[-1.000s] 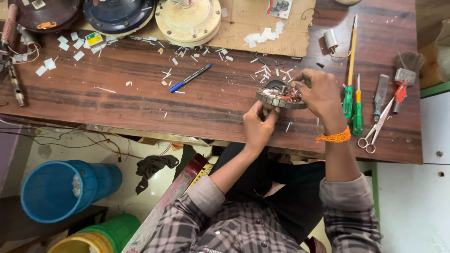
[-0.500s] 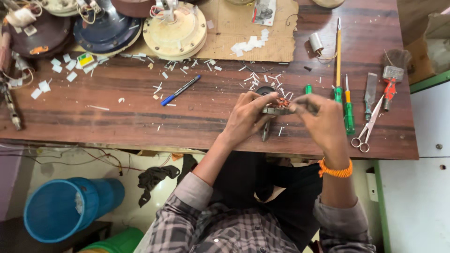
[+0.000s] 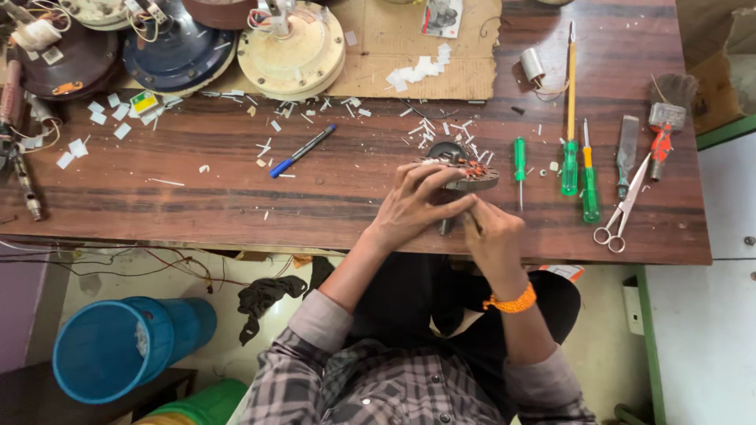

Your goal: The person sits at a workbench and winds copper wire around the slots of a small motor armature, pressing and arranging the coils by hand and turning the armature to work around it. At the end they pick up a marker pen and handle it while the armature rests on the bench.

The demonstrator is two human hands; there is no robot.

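Stator (image 3: 466,175) with copper windings sits just right of centre frame, gripped by left hand (image 3: 413,206) from above; right hand (image 3: 492,236) is closed below it. Green screwdrivers (image 3: 583,177) lie right, blue pen (image 3: 302,151) left

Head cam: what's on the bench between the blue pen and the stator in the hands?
Head view: between the blue pen and the stator, only bare wooden bench with scattered white paper scraps; no tools.

Right of the grip lie green-handled screwdrivers (image 3: 568,161), scissors (image 3: 622,212) and a brush (image 3: 669,106). Left of it lies a blue pen (image 3: 302,151). Beyond, a cream fan housing (image 3: 293,49). Below the surface (image 3: 157,201), a blue bucket (image 3: 118,346).
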